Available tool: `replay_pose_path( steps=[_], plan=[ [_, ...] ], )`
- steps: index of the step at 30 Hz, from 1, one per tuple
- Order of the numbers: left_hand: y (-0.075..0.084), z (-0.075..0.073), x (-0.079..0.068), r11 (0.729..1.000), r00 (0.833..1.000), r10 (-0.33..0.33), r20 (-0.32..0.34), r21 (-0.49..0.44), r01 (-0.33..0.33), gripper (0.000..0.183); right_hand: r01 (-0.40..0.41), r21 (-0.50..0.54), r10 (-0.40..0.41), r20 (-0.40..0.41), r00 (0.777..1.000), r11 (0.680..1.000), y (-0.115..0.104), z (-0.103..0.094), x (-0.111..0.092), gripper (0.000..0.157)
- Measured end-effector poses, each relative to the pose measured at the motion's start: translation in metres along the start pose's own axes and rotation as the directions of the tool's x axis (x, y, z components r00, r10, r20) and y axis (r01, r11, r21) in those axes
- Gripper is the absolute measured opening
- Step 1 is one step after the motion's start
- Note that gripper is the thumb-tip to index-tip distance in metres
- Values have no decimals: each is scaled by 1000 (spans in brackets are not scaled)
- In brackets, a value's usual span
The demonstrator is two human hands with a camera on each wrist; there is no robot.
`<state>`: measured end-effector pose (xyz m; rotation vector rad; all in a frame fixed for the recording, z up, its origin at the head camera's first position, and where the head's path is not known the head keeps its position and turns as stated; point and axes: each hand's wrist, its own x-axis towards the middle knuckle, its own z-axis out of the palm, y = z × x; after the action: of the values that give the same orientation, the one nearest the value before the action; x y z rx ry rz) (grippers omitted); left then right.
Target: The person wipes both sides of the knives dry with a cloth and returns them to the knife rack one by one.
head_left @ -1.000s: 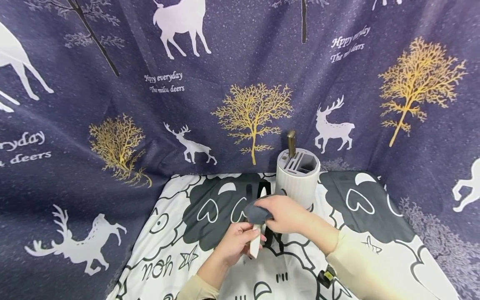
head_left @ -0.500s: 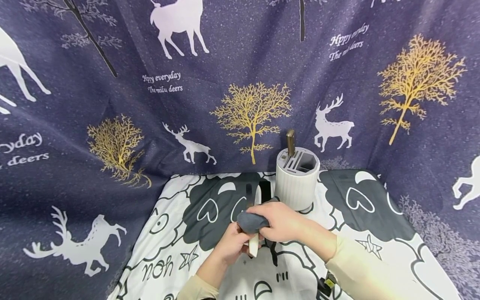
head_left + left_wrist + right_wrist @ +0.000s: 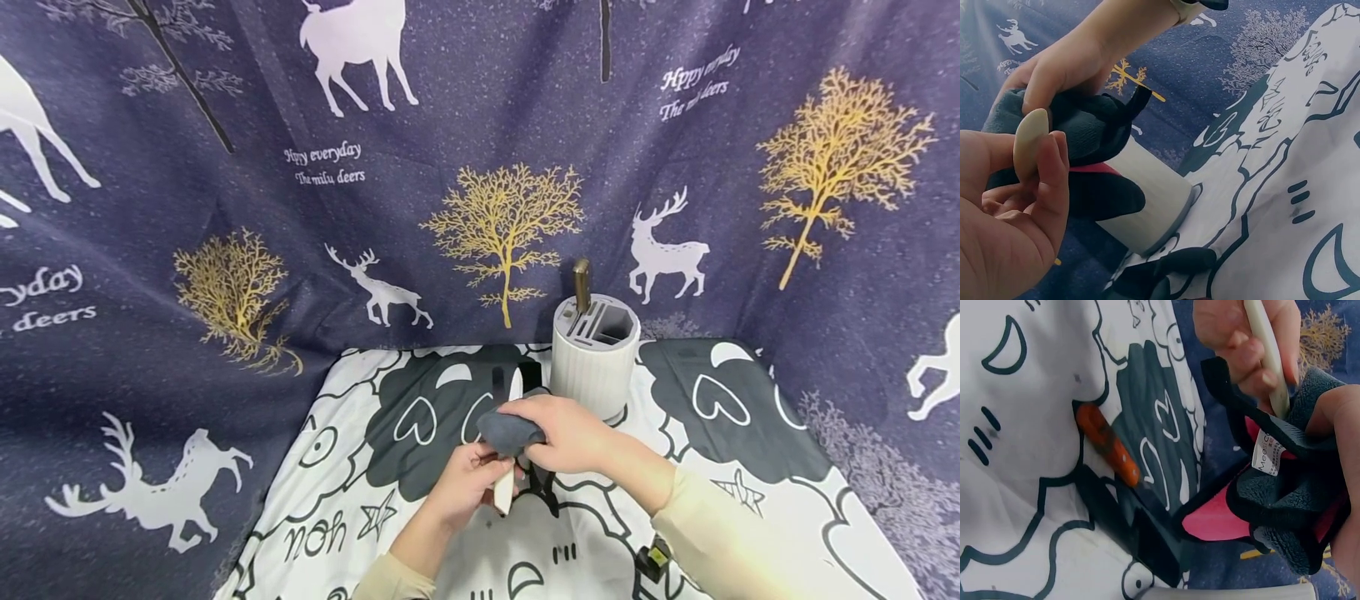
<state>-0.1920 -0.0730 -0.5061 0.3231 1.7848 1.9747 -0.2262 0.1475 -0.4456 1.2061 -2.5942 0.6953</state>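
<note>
My left hand grips the white handle of a knife, whose pale blade tip points away toward the back. In my right hand is a dark grey cloth, folded over the knife just ahead of the left fingers and hiding the middle of it. The right wrist view shows the cloth's pink underside and a white label. Seen from the left wrist, the handle's rounded end sits between my left thumb and fingers, with the right hand behind it.
A white ribbed knife block stands at the back, holding one brown-handled knife. On the patterned cloth lie an orange-handled knife and flat black pieces. A small black-and-yellow object lies near my right sleeve.
My right hand and the grey cloth slid down toward the handle, then moved slightly back up along the knife. The left hand keeps its grip, with the handle's end tilting slightly left.
</note>
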Motion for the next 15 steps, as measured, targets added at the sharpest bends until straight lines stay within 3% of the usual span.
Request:
replay_pose_path(
  steps=[8, 15],
  plan=[
    [1, 2, -4, 1000, 998, 7, 61, 23, -8, 40, -15, 5, 15, -23, 1000, 1000, 12, -6, 0, 57],
    [0, 4, -6, 998, 994, 33, 108, 44, -38, 40, -80, 31, 81, -39, 996, 996, 29, -6, -3, 58]
  ],
)
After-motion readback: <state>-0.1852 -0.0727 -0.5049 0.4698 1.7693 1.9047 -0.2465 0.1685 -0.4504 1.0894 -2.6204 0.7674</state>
